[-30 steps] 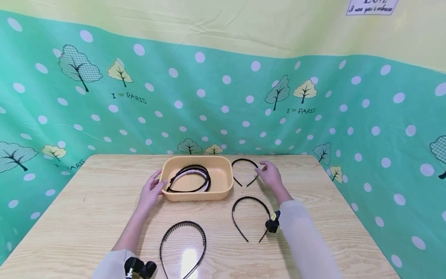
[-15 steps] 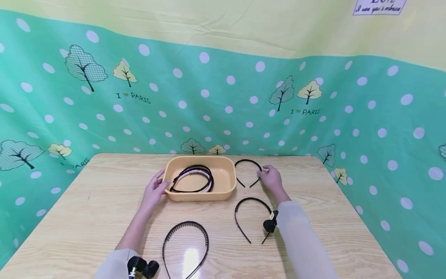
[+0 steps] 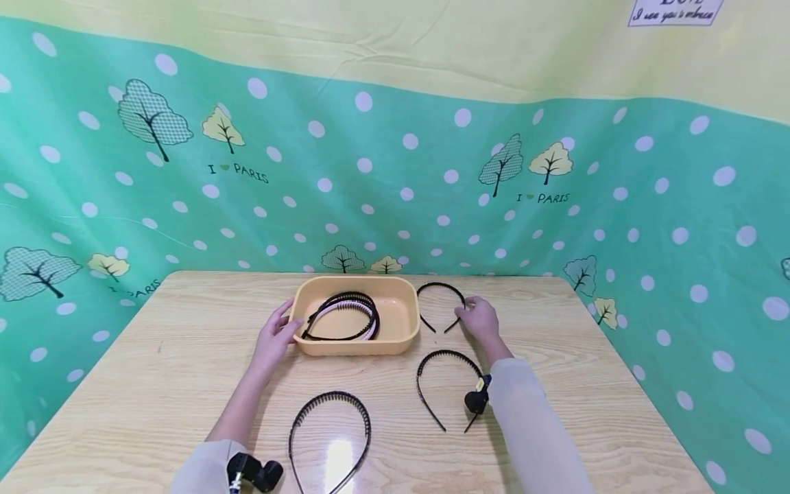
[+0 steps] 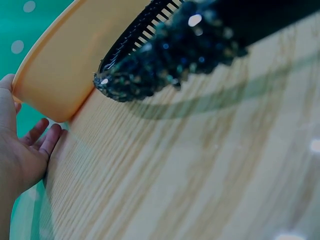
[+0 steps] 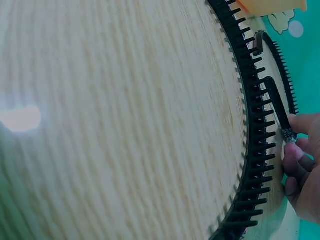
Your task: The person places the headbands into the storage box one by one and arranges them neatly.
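Note:
My left hand (image 3: 274,336) holds the left end of a yellow plastic tray (image 3: 354,348), thumb over the rim and fingers outside; the left wrist view shows this hand (image 4: 25,155) at the tray's wall (image 4: 55,90). Inside the tray lie several headbands (image 3: 373,321), black ones with a pale pink one. Right of it, my right hand (image 3: 480,321) pinches the right side of a black toothed headband (image 3: 441,284). In the right wrist view, thumb and fingers of that hand (image 5: 305,170) grip the headband's arm (image 5: 278,102).
Two more black toothed headbands lie on the wooden table (image 3: 154,384): one right of centre (image 3: 446,353), one at the front (image 3: 331,396). The front one's sparkly outer side (image 4: 165,60) looms large in the left wrist view. A green dotted cloth (image 3: 278,226) hangs behind.
My right hand has come down onto the right side of the far headband and now pinches it. The left hand stays on the tray; the whole view has shifted slightly.

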Demonstrator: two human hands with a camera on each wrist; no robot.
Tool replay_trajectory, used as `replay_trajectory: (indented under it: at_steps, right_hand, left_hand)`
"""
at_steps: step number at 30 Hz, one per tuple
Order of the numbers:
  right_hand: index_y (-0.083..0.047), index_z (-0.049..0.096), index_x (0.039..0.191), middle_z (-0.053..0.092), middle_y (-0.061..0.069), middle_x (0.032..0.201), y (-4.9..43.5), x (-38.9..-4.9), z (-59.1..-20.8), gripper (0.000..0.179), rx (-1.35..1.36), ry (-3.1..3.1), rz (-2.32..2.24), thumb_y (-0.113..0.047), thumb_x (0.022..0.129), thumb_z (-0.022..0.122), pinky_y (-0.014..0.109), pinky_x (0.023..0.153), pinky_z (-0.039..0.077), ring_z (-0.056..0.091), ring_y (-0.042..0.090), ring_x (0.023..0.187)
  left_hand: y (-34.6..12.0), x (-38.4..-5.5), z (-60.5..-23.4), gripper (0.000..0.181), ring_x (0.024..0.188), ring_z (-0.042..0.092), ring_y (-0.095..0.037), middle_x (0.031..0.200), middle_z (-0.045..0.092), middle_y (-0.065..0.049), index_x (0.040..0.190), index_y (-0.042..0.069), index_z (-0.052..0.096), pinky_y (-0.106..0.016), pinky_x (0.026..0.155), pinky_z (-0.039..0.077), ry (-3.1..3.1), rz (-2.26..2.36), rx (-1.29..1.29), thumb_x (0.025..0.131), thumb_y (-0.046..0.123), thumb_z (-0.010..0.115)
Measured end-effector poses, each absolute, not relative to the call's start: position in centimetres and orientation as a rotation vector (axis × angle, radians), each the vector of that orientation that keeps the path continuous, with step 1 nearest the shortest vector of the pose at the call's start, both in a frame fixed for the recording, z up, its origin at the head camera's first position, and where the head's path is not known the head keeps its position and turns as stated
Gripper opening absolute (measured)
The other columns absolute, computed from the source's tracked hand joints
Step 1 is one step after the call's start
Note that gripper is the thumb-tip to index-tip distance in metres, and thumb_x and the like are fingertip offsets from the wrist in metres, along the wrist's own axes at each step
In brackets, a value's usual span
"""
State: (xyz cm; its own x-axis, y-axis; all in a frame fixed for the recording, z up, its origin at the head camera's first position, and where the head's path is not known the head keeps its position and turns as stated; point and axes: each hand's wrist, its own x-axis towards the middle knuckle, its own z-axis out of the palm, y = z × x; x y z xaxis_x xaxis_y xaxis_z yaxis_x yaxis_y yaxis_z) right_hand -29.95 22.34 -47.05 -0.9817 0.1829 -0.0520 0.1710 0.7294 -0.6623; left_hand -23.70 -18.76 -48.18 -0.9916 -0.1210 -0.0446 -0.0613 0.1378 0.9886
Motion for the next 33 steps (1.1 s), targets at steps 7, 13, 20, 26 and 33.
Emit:
replay_trajectory:
  at_steps: [7,13,20,26,33]
  right_hand:
    - [0.003,0.053,0.127,0.057,0.022,0.126,22.4,-29.8,-46.9,0.044,-0.324,-2.861,1.145,-0.022,0.090,0.057,0.047,0.094,0.047,0.055,0.035,0.113]
    - [0.003,0.059,0.121,0.058,0.022,0.125,22.6,-29.8,-46.9,0.038,-0.360,-2.824,1.163,-0.018,0.090,0.055,0.045,0.094,0.047,0.054,0.035,0.114]
    - [0.003,0.063,0.115,0.061,0.023,0.120,23.0,-29.6,-46.9,0.031,-0.379,-2.749,1.249,-0.014,0.090,0.054,0.043,0.088,0.051,0.057,0.035,0.109]
    - [0.003,0.064,0.113,0.063,0.023,0.115,23.4,-29.2,-46.7,0.031,-0.397,-2.669,1.358,-0.013,0.089,0.054,0.039,0.081,0.053,0.060,0.033,0.101]
    - [0.007,0.064,0.110,0.068,0.016,0.081,23.7,-29.1,-46.5,0.030,-0.431,-2.558,1.523,-0.010,0.086,0.056,0.024,0.055,0.052,0.057,0.010,0.052]
  left_hand:
    - [-18.7,-23.6,-48.0,0.056,0.089,0.057,-0.004,0.131,0.048,-0.022,0.147,0.023,0.031,-0.017,0.073,0.052,-2.345,-2.000,0.179,0.095,0.024,0.053]
    - [-18.6,-23.3,-47.9,0.056,0.090,0.057,-0.003,0.132,0.048,-0.022,0.147,0.024,0.031,-0.017,0.074,0.052,-2.339,-2.003,0.168,0.095,0.025,0.053]
    - [-18.3,-22.8,-46.8,0.056,0.093,0.056,-0.007,0.132,0.048,-0.023,0.147,0.021,0.031,-0.017,0.074,0.052,-2.346,-2.024,0.186,0.095,0.022,0.053]
    - [-18.6,-23.4,-48.0,0.057,0.090,0.057,-0.003,0.130,0.048,-0.022,0.147,0.023,0.031,-0.017,0.074,0.052,-2.345,-1.995,0.172,0.095,0.027,0.053]
    - [-18.6,-23.4,-47.8,0.057,0.087,0.056,-0.001,0.132,0.048,-0.022,0.147,0.025,0.031,-0.017,0.074,0.052,-2.337,-2.010,0.177,0.095,0.025,0.053]
